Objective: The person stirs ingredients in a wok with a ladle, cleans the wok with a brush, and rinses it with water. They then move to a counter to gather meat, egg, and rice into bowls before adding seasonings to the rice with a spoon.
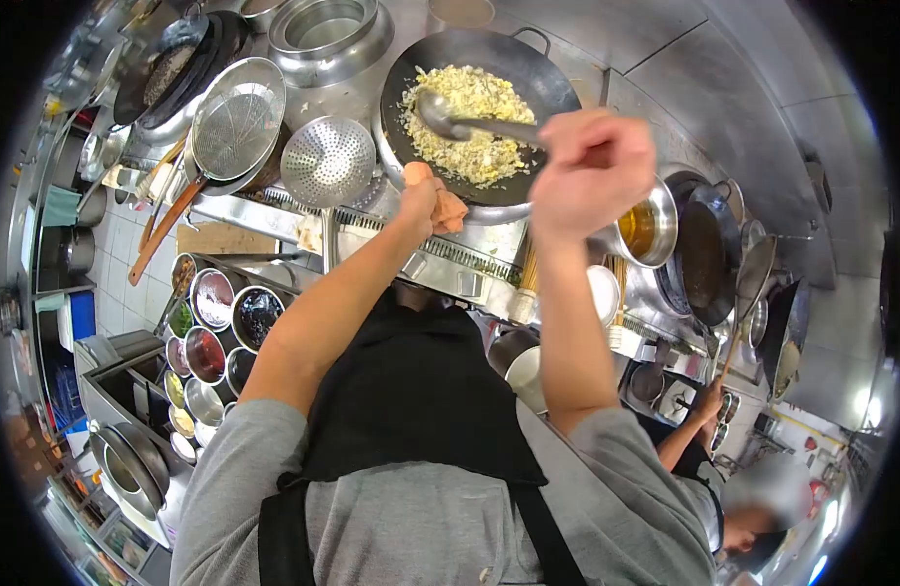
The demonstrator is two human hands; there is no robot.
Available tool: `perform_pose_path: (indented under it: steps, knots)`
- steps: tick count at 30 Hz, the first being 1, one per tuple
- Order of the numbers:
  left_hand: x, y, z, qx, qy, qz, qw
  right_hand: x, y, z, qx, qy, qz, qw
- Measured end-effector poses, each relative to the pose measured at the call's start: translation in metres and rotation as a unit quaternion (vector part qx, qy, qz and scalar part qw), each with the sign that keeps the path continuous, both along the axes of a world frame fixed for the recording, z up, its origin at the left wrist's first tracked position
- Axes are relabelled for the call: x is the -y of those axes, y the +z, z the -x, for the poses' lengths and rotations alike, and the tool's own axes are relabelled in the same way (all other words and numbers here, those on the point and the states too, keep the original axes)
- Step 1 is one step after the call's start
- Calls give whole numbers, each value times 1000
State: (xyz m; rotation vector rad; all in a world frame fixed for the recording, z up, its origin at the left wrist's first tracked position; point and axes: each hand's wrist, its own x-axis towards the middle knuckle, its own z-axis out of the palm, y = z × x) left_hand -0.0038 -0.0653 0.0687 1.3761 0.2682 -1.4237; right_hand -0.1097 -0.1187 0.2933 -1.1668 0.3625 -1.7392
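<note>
A black wok (552,83) sits on the stove with chopped yellow-and-white food (470,93), which looks like egg and rice, spread across its bottom. My right hand (592,166) is closed around the handle of a metal ladle (435,112), whose bowl rests in the food. The right hand is a little smeared by motion. At the wok's near edge, my left hand (421,200) is closed on a folded orange cloth (450,210), pressed against the rim. Whether wok handle lies under the cloth is hidden.
Left of the wok lie a perforated skimmer (328,161) and a wire strainer (237,117). A metal pot of amber liquid (640,232) stands to the right. Sauce containers (206,354) line the lower left. Another person (699,430) works at a wok at lower right.
</note>
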Motion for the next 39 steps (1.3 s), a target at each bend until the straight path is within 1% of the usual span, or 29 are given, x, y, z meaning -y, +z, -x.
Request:
perform_pose_path:
  steps: [1,4,5,7,8,9,10,12,13,15,16,17,18,19,22,23,24,26,27,28,29,30,32,33,35,36,37,38,39]
  knots:
    - [1,-9,0,1,6,23,1000,-18,-3,-14,-52,-36,31,998]
    - [-1,-12,3,5,-1,40,999,36,-48,-34,-51,81,102,990]
    - [-3,-12,5,9,-2,38,999,58,-23,-18,-202,33,163,965]
    - [-1,-15,3,-1,1,45,999,68,40,-3,-67,131,-16,989]
    - [-4,-11,3,-3,2,45,999,59,67,3,-79,89,1,993]
    - [-6,-4,5,-1,6,46,999,64,68,16,-56,135,49,988]
    - [-7,-1,5,1,10,48,999,67,65,26,-31,180,99,978]
    - [-8,-5,3,5,-10,43,999,69,13,11,-46,64,160,984]
    - [-8,-5,1,9,-29,36,999,70,-19,1,-56,41,124,990]
    - [-16,10,1,-4,-34,41,999,89,-34,7,-118,245,72,960]
    - [-16,14,-1,-21,-32,45,998,89,-12,4,-103,206,68,971]
    - [-11,-26,-10,-45,-59,66,995,87,10,6,-84,187,34,978]
    - [-14,-18,-9,-43,-62,66,995,78,37,9,-66,168,-1,984]
    - [-17,-3,-8,-66,-45,67,995,68,53,13,-58,165,27,984]
    - [-16,3,-7,-75,-53,49,995,53,15,4,21,160,169,972]
    - [-13,0,-7,-57,-78,30,995,52,-14,-9,-9,95,210,973]
    - [-11,17,-5,-39,-78,-8,996,53,-39,-5,-168,109,194,960]
    - [1,-4,-6,-9,-73,-45,996,67,-59,-1,-309,222,185,906]
    - [-4,22,-4,-2,-77,-43,996,52,-37,8,-258,119,205,936]
    - [-5,17,-2,-9,-75,-45,996,54,-28,31,-289,43,150,944]
    - [-5,10,-5,-21,-89,-15,996,58,-16,58,-232,80,90,965]
    - [-5,5,-7,-32,-98,15,995,60,-5,84,-66,167,-7,984]
    - [-4,13,-1,-18,-68,2,997,58,29,130,-69,135,103,983]
    - [-3,11,0,-21,-53,5,998,67,9,127,-37,29,41,998]
    - [-2,3,2,-43,-46,11,998,89,-56,103,55,-163,-96,980]
    - [-3,-9,3,-43,-53,8,998,69,-58,76,72,-151,-120,979]
    - [-2,-21,-1,-63,-50,13,997,47,-57,54,63,-122,-76,988]
    - [2,-26,-7,-82,-44,20,995,12,-45,38,59,-22,-66,996]
    - [-2,-17,-8,-87,-54,23,994,-29,-28,20,-59,-43,49,996]
